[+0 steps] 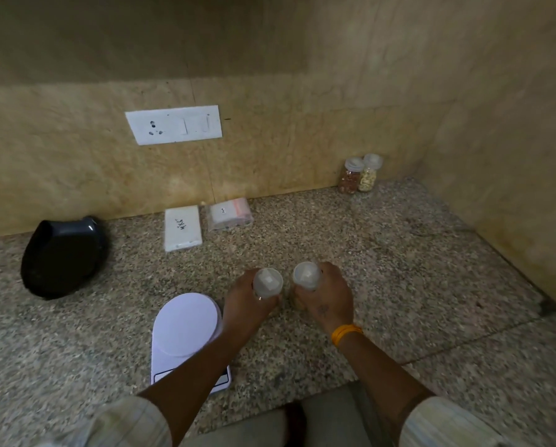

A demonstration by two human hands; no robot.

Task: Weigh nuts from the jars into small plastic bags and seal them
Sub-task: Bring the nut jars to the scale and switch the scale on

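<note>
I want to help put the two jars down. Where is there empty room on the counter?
Bare counter lies right of the right hand, up to the two far jars in the corner. More lies between the black bowl and the scale. It is crowded by the wall, at the white packet and bag bundle.

A: Left hand [247, 301]?
B: Forearm extended forward, fingers curled around a lidded jar [268, 283].
A: Right hand [329, 296]?
B: Same pose, gripping a second jar [306, 276] just beside; orange band [346, 332] at wrist.
</note>
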